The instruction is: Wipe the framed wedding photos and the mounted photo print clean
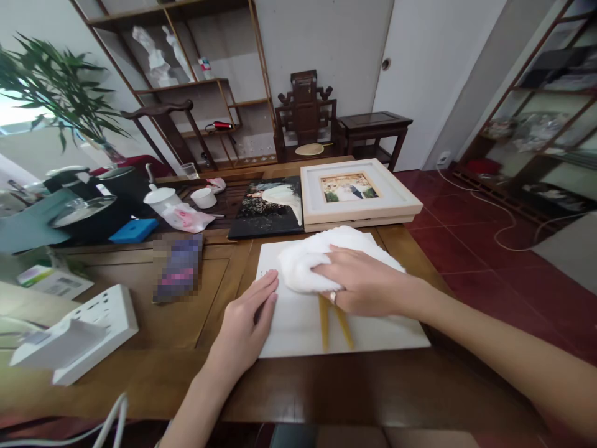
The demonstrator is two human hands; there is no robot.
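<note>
A white board [298, 330] lies on the wooden table, with yellow-brown strips [323, 323] running across its near half. My right hand [357, 280] grips a white fluffy cloth [303, 261] and presses it onto the board; a ring shows on one finger. The cloth hides the board's far middle part. Flat on the board's left edge rests my left hand [249, 314], its fingers stretched out and holding nothing. Just beyond the board sit a pale wooden picture frame [361, 214] with a photo inside and a dark photo panel [252, 214].
To the left are a white power strip [100, 336], a blue box [134, 231], a blurred purple packet [180, 270], a white teapot [161, 198], a white cup [203, 198] and a dark pot [88, 218]. A wooden chair [305, 112] stands behind the table.
</note>
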